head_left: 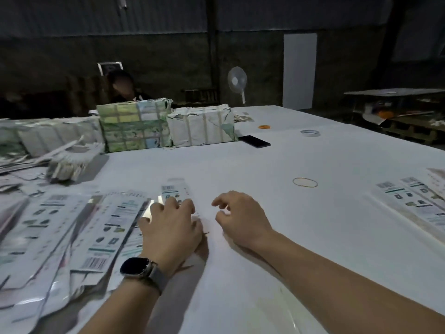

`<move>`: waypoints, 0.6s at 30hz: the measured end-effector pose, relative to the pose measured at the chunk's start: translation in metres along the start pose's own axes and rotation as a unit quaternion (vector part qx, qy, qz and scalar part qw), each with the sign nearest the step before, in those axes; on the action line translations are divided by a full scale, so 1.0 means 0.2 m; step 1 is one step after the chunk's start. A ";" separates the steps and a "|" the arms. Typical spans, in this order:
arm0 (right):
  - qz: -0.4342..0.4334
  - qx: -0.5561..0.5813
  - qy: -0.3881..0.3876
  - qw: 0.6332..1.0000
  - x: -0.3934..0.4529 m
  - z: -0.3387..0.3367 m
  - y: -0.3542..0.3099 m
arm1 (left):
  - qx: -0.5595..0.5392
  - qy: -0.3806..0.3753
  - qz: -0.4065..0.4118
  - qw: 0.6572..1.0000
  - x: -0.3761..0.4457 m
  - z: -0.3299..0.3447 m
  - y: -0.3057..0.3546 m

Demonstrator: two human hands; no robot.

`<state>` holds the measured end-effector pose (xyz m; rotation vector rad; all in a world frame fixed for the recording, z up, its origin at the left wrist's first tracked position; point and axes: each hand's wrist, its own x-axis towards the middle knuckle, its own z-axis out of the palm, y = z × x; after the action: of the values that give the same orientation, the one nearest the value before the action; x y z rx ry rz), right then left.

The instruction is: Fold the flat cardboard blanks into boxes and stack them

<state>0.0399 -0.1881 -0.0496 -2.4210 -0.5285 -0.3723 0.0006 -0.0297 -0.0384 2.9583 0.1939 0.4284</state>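
Blank [173, 192] under left hand [171, 230] (flat)

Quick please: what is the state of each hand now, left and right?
Left hand: open, fingers resting on a flat cardboard blank.
Right hand: open, fingers loosely curled, holding nothing.

two hands [171, 227], three wrapped bundles [134, 126], two tape rolls [310, 133], one rubber band [305, 182] (yellow), one phone [254, 141]
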 end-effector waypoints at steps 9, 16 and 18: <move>-0.009 0.044 0.038 0.998 0.00 0.01 0.03 | -0.134 0.044 0.014 0.990 0.04 0.04 -0.03; 0.036 0.128 0.073 0.988 0.00 0.00 0.04 | -0.274 0.136 0.055 0.950 0.03 0.03 0.00; 0.068 0.194 0.093 0.974 0.00 0.00 0.04 | -0.337 0.197 0.079 0.917 0.02 -0.01 0.03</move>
<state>0.0441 -0.1934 -0.0530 -2.0068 -0.3150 -0.3916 0.0050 -0.0340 -0.0353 2.1905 -0.1327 0.9025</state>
